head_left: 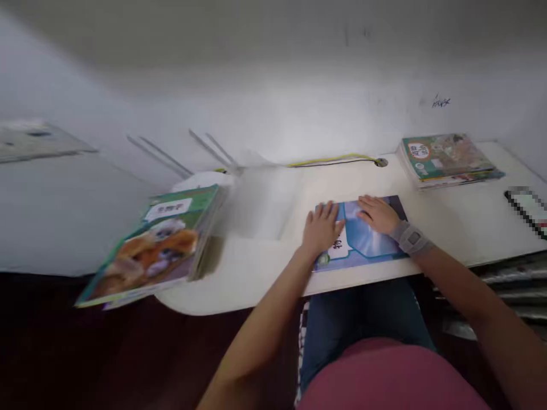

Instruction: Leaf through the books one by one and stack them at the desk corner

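Blue book [370, 239] flat at the worktop [465, 228] near edge, long axis along that edge, my left hand [321, 228] and right hand [378, 213] spread flat on it, bare worktop beyond, book stack [448, 159] at far right corner, another stack [158, 245] overhanging the left edge.

- Under your left hand [321, 228] and right hand [378, 213] lies a blue book [363, 236], sky-toned, with a white label.
- Your right wrist wears a grey band [411, 238].
- Well left of your grip, the stack of books [160, 245] shows a green cover with orange and white animals.
- Far right of your grip, another stack [448, 156] is green with brown.
- The table [265, 267] is cream-white.
- A yellow cable [329, 161] runs beyond your fingers.
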`<act>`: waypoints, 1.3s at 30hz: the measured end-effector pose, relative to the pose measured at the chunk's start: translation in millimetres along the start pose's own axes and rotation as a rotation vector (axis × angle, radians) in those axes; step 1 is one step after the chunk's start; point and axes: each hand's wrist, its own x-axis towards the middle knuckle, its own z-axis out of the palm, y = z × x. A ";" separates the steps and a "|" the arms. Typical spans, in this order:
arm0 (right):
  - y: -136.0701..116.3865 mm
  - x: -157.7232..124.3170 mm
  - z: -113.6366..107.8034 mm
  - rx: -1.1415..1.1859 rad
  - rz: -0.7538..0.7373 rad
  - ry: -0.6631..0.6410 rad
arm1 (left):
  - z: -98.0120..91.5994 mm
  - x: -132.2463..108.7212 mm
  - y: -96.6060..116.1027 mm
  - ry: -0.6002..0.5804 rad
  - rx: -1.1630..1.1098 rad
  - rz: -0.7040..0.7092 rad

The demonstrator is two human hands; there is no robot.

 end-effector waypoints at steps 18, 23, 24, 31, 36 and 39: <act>36.7 -9.6 5.2 0.016 0.028 0.143 | -3.3 10.4 -32.9 0.293 -0.686 -0.340; 38.7 -10.0 7.4 0.024 0.036 0.151 | -9.0 23.4 -35.8 0.300 -0.785 -0.378; 38.7 -10.0 7.7 0.021 0.038 0.149 | -9.0 23.3 -35.3 0.299 -0.749 -0.364; 39.0 -10.1 10.1 0.017 0.044 0.136 | -6.5 18.9 -31.6 0.353 -0.908 -0.314; 36.8 -10.3 6.2 0.021 0.040 0.138 | -7.7 28.4 -31.3 0.228 -1.251 -0.272; 35.2 -9.9 2.0 0.033 0.038 0.130 | -8.3 30.1 -34.0 0.187 -1.451 -0.234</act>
